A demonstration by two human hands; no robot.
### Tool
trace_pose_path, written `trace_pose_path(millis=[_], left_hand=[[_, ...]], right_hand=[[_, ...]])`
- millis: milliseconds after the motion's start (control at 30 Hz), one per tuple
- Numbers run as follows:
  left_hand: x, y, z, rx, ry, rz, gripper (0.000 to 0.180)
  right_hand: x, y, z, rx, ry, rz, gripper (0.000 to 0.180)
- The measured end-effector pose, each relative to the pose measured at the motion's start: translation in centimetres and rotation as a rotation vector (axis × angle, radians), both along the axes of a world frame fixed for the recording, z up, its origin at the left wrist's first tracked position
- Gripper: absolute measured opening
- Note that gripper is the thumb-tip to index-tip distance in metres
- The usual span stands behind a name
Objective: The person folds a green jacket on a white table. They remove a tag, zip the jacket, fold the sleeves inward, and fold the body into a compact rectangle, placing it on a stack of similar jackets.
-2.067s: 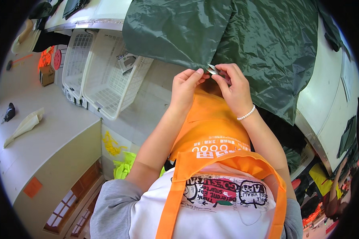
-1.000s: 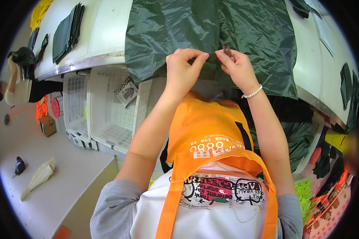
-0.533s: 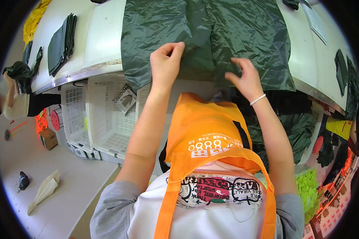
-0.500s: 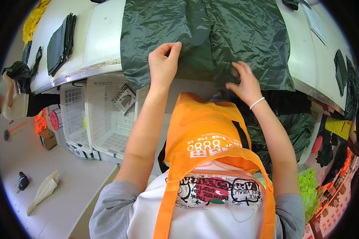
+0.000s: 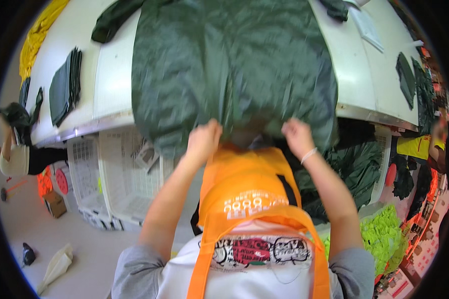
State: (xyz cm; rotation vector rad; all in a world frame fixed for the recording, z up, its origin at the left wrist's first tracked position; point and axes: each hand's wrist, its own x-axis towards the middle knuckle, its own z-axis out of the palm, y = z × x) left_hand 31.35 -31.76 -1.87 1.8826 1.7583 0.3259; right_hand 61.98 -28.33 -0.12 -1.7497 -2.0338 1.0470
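A dark green rain jacket (image 5: 179, 65) of thin, creased fabric lies over the white table, its lower part hanging past the near edge. One sleeve (image 5: 115, 20) sticks out at the far left. My left hand (image 5: 203, 142) is closed on the near hem, left of the jacket's middle opening. My right hand (image 5: 299, 137) is closed on the hem to the right of that opening. Both hands are slightly blurred, and the pinched fabric is partly hidden by the fingers. The orange apron (image 5: 249, 184) I wear is just below the hem.
The white table (image 5: 112, 74) carries a folded dark green stack (image 5: 66, 87) on the left and a dark folded piece (image 5: 405, 79) on the right. Below it are white crates (image 5: 129, 174) and heaped dark green fabric (image 5: 354, 167). A person (image 5: 15, 154) stands far left.
Both hands have drawn toward me, with the jacket's near edge pulled along. My right hand, spread before, has closed on the hem. The sleeve at the far left has come into view.
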Motion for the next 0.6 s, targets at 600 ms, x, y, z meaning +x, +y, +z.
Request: trace_pose_path(millis=[600], left_hand=[[11.6, 12.6, -0.1, 0.116, 0.327, -0.190, 0.073]], right_hand=[[36.1, 31.6, 7.3, 0.432, 0.096, -0.710, 0.030]])
